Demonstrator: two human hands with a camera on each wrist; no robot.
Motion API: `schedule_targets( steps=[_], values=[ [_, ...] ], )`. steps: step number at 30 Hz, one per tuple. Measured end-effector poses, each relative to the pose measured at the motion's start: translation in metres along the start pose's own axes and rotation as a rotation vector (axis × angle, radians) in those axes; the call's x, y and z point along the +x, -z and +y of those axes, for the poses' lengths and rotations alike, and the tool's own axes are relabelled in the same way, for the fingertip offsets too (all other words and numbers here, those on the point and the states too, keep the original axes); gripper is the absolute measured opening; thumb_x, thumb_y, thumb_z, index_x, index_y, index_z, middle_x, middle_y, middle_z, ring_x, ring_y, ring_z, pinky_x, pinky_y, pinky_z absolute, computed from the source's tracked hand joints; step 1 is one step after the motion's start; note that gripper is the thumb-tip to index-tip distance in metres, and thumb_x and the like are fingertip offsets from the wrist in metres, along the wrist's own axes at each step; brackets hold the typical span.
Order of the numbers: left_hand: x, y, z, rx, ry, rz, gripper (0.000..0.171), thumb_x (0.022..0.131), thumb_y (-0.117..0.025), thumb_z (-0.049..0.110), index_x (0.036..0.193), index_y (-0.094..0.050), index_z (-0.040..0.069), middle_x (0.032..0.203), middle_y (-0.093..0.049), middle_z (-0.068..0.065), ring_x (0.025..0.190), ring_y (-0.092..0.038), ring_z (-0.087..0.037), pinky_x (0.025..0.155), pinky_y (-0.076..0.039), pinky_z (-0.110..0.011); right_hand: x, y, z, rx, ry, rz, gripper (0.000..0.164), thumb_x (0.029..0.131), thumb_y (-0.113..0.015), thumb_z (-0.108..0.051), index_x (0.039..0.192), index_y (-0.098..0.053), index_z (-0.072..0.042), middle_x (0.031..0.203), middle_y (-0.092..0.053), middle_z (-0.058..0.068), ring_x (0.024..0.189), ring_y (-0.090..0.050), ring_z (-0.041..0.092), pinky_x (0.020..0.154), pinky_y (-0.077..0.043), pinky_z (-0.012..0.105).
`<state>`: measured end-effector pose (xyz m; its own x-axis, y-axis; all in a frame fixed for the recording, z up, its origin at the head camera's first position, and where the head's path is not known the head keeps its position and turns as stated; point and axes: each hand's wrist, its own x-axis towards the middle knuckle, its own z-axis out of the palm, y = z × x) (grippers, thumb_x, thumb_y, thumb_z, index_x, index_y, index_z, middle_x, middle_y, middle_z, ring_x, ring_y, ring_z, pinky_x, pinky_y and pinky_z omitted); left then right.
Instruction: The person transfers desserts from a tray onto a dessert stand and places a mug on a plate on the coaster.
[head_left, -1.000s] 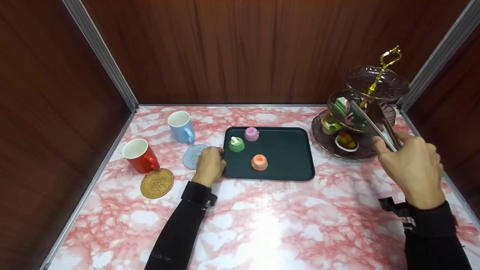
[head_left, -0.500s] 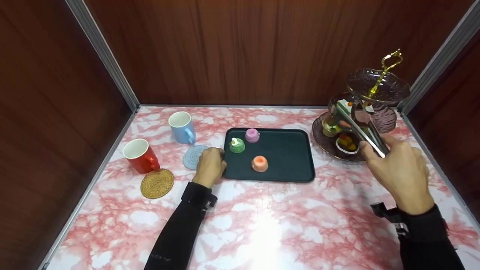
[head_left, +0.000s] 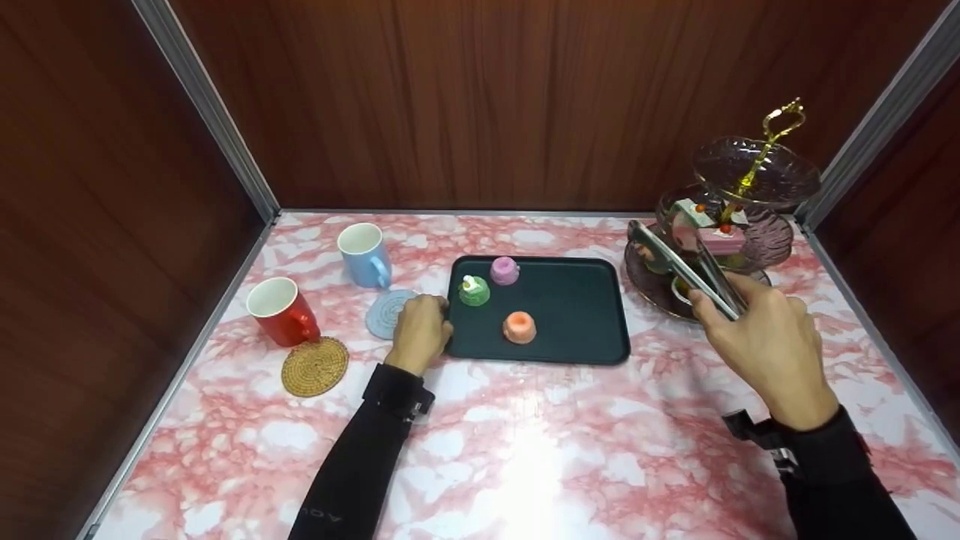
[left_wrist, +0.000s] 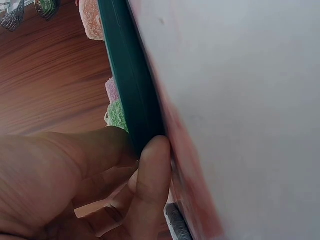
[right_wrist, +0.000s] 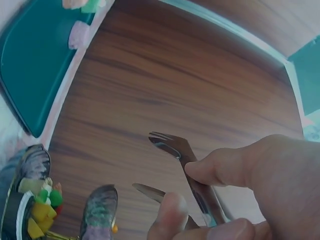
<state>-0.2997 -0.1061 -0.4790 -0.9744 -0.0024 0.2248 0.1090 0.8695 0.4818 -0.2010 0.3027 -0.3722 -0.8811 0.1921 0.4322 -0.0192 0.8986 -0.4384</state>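
My left hand pinches the left edge of a dark green tray; the left wrist view has thumb and finger at its rim. On the tray sit a green cake, a purple one and an orange one. My right hand holds metal tongs, pointing forward and left in front of the tiered stand. Their arms are spread, with nothing between the tips in the right wrist view. Behind them, a pink cake slice and a white-topped slice lie on the middle tier.
The stand's bottom plate bears a small fruit cup, mostly hidden by the tongs. To the left are a blue mug, a red mug, a blue coaster and a woven tan coaster. Wooden panels enclose the table.
My right hand has moved left with the tongs, which swung from the stand's middle tier toward its left side. More of the cake slices shows now. My left hand stays at the tray.
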Motion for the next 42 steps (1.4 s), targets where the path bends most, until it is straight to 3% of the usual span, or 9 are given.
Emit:
schedule_targets(
  steps=[7, 14, 19, 25, 29, 36, 42],
  values=[
    [-0.002, -0.001, -0.001, 0.007, -0.004, 0.001, 0.030, 0.072, -0.067, 0.009, 0.102, -0.070, 0.012, 0.096, -0.068, -0.009, 0.089, -0.064, -0.030, 0.076, -0.050, -0.043, -0.003, -0.013, -0.005, 0.007, 0.029, -0.026, 0.058, 0.077, -0.057, -0.063, 0.118, -0.063, -0.023, 0.098, -0.069, 0.015, 0.078, -0.062, 0.042, 0.054, -0.038, 0.053],
    [0.000, 0.000, 0.001, 0.002, 0.004, -0.001, 0.027, 0.073, -0.068, 0.009, 0.100, -0.070, 0.011, 0.095, -0.067, -0.009, 0.089, -0.063, -0.029, 0.077, -0.050, -0.042, -0.004, -0.032, -0.006, 0.004, 0.094, -0.081, 0.062, 0.076, -0.058, -0.063, 0.117, -0.063, -0.017, 0.080, -0.067, 0.006, 0.057, -0.057, 0.023, 0.045, -0.034, 0.034],
    [-0.001, -0.001, 0.000, -0.011, 0.011, 0.004, 0.029, 0.072, -0.068, 0.010, 0.101, -0.070, 0.012, 0.096, -0.068, -0.009, 0.087, -0.064, -0.030, 0.075, -0.050, -0.042, -0.007, -0.046, -0.008, 0.001, 0.116, -0.151, 0.066, 0.074, -0.056, -0.068, 0.117, -0.062, -0.018, 0.081, -0.067, 0.005, 0.058, -0.058, 0.021, 0.044, -0.036, 0.033],
    [0.000, -0.001, 0.000, -0.004, 0.024, -0.011, 0.030, 0.073, -0.068, 0.011, 0.102, -0.069, 0.012, 0.098, -0.067, -0.011, 0.088, -0.064, -0.032, 0.076, -0.050, -0.043, -0.010, -0.063, -0.010, 0.018, 0.170, -0.174, 0.055, 0.073, -0.058, -0.066, 0.105, -0.062, -0.021, 0.074, -0.065, -0.001, 0.059, -0.059, 0.018, 0.045, -0.038, 0.033],
    [0.001, 0.000, 0.001, -0.001, 0.027, -0.016, 0.030, 0.073, -0.068, 0.011, 0.103, -0.069, 0.013, 0.097, -0.067, -0.010, 0.088, -0.063, -0.032, 0.075, -0.050, -0.044, -0.014, -0.071, -0.013, 0.013, 0.195, -0.217, 0.048, 0.073, -0.059, -0.066, 0.098, -0.058, -0.025, 0.061, -0.058, -0.004, 0.049, -0.052, 0.015, 0.041, -0.034, 0.031],
    [-0.001, 0.000, 0.000, -0.006, -0.016, 0.014, 0.029, 0.072, -0.067, 0.008, 0.101, -0.070, 0.012, 0.093, -0.067, -0.008, 0.087, -0.064, -0.029, 0.074, -0.050, -0.043, -0.019, -0.081, -0.016, 0.050, 0.266, -0.259, 0.041, 0.072, -0.064, -0.061, 0.099, -0.061, -0.030, 0.056, -0.053, -0.009, 0.048, -0.047, 0.011, 0.042, -0.032, 0.029],
    [-0.001, 0.000, -0.002, -0.018, -0.004, 0.015, 0.030, 0.071, -0.068, 0.008, 0.101, -0.070, 0.012, 0.094, -0.067, -0.008, 0.086, -0.064, -0.029, 0.074, -0.050, -0.042, -0.021, -0.089, -0.018, 0.021, 0.345, -0.281, 0.037, 0.072, -0.065, -0.059, 0.098, -0.062, -0.034, 0.052, -0.047, -0.010, 0.046, -0.040, 0.009, 0.041, -0.026, 0.028]
  ],
)
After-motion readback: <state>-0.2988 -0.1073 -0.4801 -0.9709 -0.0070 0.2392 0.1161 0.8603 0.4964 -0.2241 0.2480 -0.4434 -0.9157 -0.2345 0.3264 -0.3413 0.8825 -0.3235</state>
